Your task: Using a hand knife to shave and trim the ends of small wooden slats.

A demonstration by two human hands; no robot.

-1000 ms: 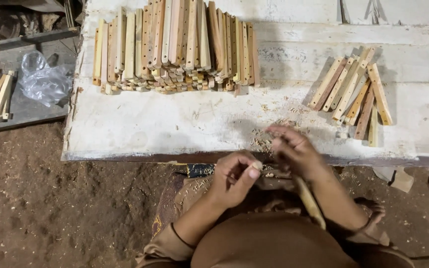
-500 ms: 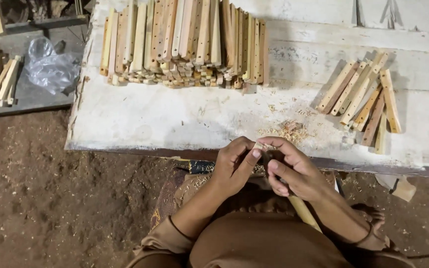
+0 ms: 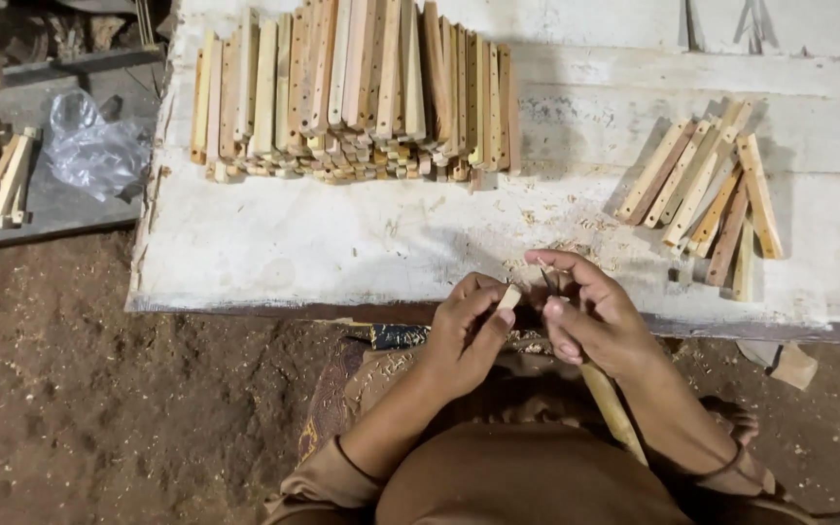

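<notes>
The left hand (image 3: 469, 326) is pinching a small wood piece (image 3: 508, 297) at the surface's (image 3: 274, 253) near edge, fingers clamped on it. The right hand (image 3: 590, 316) is gripping a thin tool (image 3: 548, 282), its long handle (image 3: 610, 403) running back toward the lap. It looks like trimming work; the next cut needs a steady grip. Both wrists are bending inward. Stick piles are lying behind: big stack (image 3: 352, 87), small pile (image 3: 707, 190).

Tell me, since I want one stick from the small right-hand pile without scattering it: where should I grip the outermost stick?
Probably at the far end of the rightmost stick, from the right: that side is bare white board, while neighbours overlap its left side and lower end.
</notes>
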